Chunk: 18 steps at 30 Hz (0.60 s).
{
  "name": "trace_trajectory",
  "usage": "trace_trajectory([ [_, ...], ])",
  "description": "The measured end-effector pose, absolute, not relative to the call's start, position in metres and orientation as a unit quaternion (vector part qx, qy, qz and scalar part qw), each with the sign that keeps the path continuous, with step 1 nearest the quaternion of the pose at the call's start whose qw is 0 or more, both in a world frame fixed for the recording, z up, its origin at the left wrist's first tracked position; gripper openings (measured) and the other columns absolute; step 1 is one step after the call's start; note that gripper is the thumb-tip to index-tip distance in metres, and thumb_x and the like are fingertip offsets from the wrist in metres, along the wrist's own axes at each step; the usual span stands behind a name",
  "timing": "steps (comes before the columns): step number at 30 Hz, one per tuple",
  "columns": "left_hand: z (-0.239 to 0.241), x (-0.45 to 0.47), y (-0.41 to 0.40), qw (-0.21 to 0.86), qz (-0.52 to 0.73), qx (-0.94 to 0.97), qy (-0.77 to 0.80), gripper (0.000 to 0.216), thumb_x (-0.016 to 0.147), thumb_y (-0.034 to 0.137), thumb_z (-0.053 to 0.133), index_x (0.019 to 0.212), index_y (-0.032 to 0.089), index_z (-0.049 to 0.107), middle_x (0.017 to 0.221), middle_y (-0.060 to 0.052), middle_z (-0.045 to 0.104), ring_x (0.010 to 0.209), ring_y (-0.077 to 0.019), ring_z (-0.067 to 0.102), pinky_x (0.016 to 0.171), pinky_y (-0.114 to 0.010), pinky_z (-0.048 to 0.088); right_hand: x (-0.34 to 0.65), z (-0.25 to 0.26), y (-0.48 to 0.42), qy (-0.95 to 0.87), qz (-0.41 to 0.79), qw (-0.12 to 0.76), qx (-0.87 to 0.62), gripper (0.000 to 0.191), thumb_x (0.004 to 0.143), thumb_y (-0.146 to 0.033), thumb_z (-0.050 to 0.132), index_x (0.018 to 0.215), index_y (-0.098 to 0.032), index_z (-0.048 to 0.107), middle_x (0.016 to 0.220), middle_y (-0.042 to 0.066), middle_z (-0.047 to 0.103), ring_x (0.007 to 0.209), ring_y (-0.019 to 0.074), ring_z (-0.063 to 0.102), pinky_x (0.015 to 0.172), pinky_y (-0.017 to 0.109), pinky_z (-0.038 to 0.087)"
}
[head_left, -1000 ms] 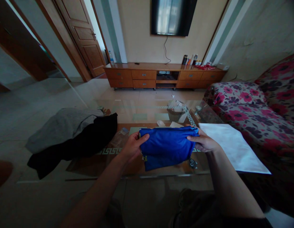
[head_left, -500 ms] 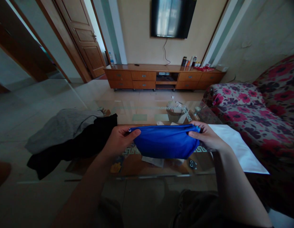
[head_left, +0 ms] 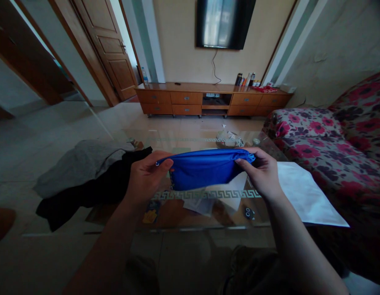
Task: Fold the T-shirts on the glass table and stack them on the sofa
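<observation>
A bright blue piece of folded cloth (head_left: pixel 205 170) is stretched between my two hands above the glass table. My left hand (head_left: pixel 150 172) pinches its left end, thumb on the near side. At the right end, my right hand (head_left: pixel 263 168) grips a gathered corner, thumb also toward me. The cloth's lower edge hangs free over the glass. To the left of my left hand lie a black garment (head_left: pixel 94 188) and a grey garment (head_left: pixel 76 164). Flat on the table beyond my right wrist is a white cloth or sheet (head_left: pixel 309 192).
The glass table (head_left: pixel 263 217) has a patterned border, with papers and small items seen through it. A flowered sofa (head_left: pixel 319 143) stands at the right. Farther off are a wooden cabinet (head_left: pixel 185 98) with bottles on it and a wall television (head_left: pixel 223 24).
Both hands have lifted the blue cloth slightly and tilted it. Its lower edge has risen, and the right-hand fingers have gathered more of the corner. The garments lie where they were.
</observation>
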State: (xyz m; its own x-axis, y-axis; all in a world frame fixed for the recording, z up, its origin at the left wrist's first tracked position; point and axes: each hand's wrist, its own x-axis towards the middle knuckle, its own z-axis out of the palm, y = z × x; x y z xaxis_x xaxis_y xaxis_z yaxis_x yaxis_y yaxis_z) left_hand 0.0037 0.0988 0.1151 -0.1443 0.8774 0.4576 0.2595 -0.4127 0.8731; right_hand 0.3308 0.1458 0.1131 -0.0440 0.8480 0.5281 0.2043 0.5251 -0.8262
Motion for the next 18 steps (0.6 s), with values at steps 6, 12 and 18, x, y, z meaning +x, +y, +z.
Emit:
trace_trajectory([
  [6, 0.070, -0.013, 0.109, 0.241, 0.530, 0.687, 0.434, 0.019, 0.088, 0.037, 0.075, 0.101, 0.023, 0.082, 0.103, -0.007, 0.075, 0.096, -0.0196, 0.070, 0.085, -0.032, 0.058, 0.346, 0.071, 0.152, -0.742, 0.243, 0.486, -0.392, 0.024, 0.081, -0.017, 0.072, 0.104, -0.023, 0.074, 0.103, 0.004, 0.070, 0.097, 0.0195, 0.065, 0.091, 0.036, 0.052],
  [12, 0.005, -0.026, 0.087, 0.283, 0.355, 0.777, 0.436, 0.018, 0.092, 0.035, 0.071, 0.100, 0.025, 0.082, 0.097, -0.007, 0.075, 0.090, -0.0180, 0.070, 0.083, -0.031, 0.055, 0.350, 0.012, 0.116, -0.829, 0.259, 0.262, -0.420, 0.032, 0.070, -0.003, 0.062, 0.097, -0.021, 0.068, 0.096, 0.005, 0.067, 0.093, 0.0216, 0.061, 0.084, 0.034, 0.047],
  [18, 0.004, -0.029, 0.047, 0.261, 0.172, 0.872, 0.377, 0.009, 0.091, 0.025, 0.071, 0.088, 0.023, 0.079, 0.089, -0.003, 0.071, 0.085, -0.0155, 0.066, 0.079, -0.027, 0.049, 0.352, 0.009, 0.084, -0.866, 0.273, 0.083, -0.410, 0.035, 0.068, -0.003, 0.064, 0.098, -0.021, 0.067, 0.105, 0.006, 0.065, 0.102, 0.0228, 0.059, 0.089, 0.034, 0.043],
])
